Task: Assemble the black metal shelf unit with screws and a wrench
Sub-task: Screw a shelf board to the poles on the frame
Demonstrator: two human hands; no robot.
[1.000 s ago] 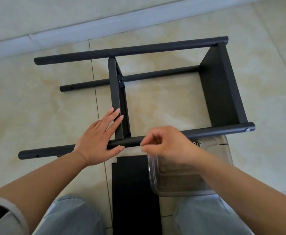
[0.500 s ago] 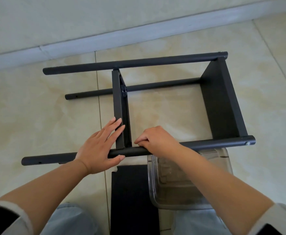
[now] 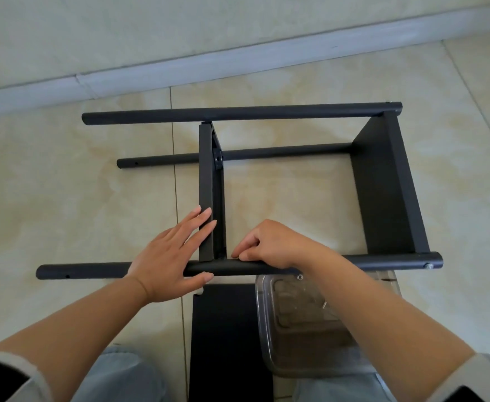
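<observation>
Clear box (image 3: 301,329) near knees, small screws inside. Flat black panel (image 3: 223,329) beside it on floor.

Near pole (image 3: 383,261) lies sideways, left to right, just past box. Left hand (image 3: 171,253) flat and open, palm on pole, fingers up middle panel (image 3: 207,192). Right hand (image 3: 269,245) curled, fingertips pinching something tiny at pole, just right of panel; probably screw, too small to tell.

Middle panel runs front to back. Far pole (image 3: 238,113) also sideways, near wall.

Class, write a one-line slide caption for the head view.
Left hand steadies the middle shelf panel; right hand pinches at the near pole.
</observation>
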